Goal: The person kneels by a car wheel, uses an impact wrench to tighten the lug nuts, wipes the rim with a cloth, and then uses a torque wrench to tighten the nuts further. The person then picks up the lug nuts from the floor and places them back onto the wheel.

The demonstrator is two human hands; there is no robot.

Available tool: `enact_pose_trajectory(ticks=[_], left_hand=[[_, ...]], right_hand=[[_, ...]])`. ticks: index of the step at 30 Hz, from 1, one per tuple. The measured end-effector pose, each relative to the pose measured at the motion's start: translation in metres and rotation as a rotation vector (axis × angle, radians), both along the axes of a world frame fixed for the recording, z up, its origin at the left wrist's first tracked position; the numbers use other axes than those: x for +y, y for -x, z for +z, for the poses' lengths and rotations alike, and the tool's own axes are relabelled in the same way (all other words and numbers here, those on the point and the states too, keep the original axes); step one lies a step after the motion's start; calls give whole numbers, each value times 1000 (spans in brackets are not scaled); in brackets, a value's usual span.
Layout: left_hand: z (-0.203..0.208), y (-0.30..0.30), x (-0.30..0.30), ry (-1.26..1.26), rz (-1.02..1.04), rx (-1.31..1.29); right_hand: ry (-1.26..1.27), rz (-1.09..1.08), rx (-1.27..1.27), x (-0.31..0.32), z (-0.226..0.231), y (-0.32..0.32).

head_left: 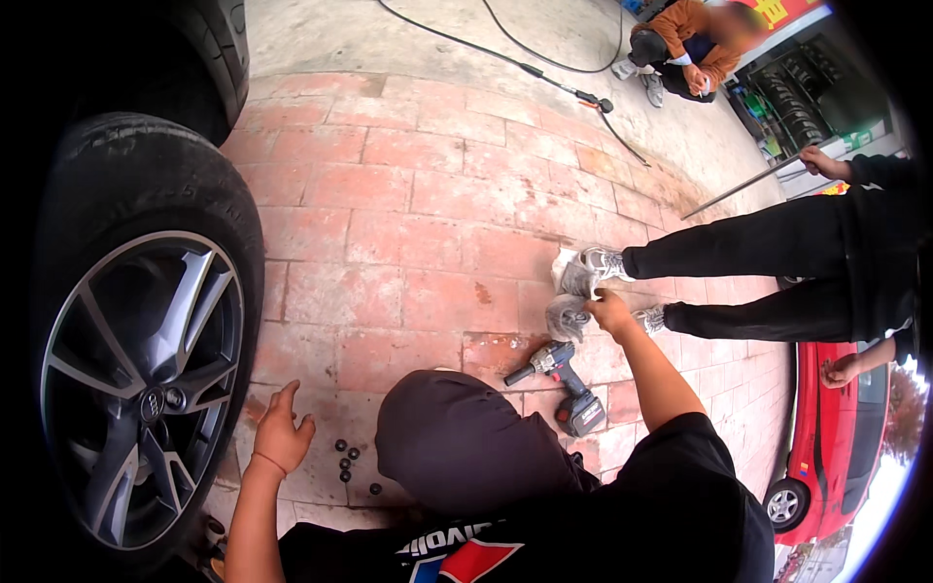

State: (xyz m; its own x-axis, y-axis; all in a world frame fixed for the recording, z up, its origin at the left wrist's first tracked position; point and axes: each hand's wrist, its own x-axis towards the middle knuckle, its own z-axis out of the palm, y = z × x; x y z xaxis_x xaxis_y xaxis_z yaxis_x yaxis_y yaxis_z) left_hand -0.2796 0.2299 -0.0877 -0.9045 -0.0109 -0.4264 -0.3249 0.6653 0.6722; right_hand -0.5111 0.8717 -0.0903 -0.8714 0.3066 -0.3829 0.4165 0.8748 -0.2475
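My right hand (610,315) is closed on a crumpled grey and white cloth (579,281) that looks like a work glove. Another grey bunched piece (566,318) lies against it, near a standing person's shoes. With its fingers spread and nothing in it, my left hand (282,433) hovers beside the car wheel (155,389), which has a black tyre and a silver and black spoked rim. A cordless impact wrench (562,379) lies on the bricks below my right hand, its socket pointing left. Several small black lug-nut-like pieces (345,463) sit on the ground right of my left hand.
A person in black trousers (748,241) stands close on the right, holding a metal rod (739,187). Another person in a brown jacket (714,58) crouches farther back. A black hose with a nozzle (583,97) crosses the concrete. A red car (812,447) stands at right.
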Motion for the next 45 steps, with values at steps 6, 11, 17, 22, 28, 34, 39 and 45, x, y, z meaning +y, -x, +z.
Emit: enact_pose_trajectory(ticks=[6,11,17,22,28,34,39,45], left_hand=[[-49,-42,-24,68,-16,-120],[-103,-50,-41,-9,138,-193],[-92,-16,-40,21,102,-104],[-89,-9,-44,19,114,-120],[-118,-24,-53,77,118,-129],[-94,6,-20,72,118,-193],[-69,-39,-47,119,213,-202],[-27,28,-8,10,40,-152]], right_hand=[[-19,70,174,33,23,-25],[334,-299,727,44,157,55],[75,-396,1141,96,271,149],[-145,-685,1106,126,295,192],[363,-528,1071,139,289,214],[1475,-144,1082,13,305,187],[1681,-189,1072,-116,325,157],[1394,-43,955,-112,252,71]])
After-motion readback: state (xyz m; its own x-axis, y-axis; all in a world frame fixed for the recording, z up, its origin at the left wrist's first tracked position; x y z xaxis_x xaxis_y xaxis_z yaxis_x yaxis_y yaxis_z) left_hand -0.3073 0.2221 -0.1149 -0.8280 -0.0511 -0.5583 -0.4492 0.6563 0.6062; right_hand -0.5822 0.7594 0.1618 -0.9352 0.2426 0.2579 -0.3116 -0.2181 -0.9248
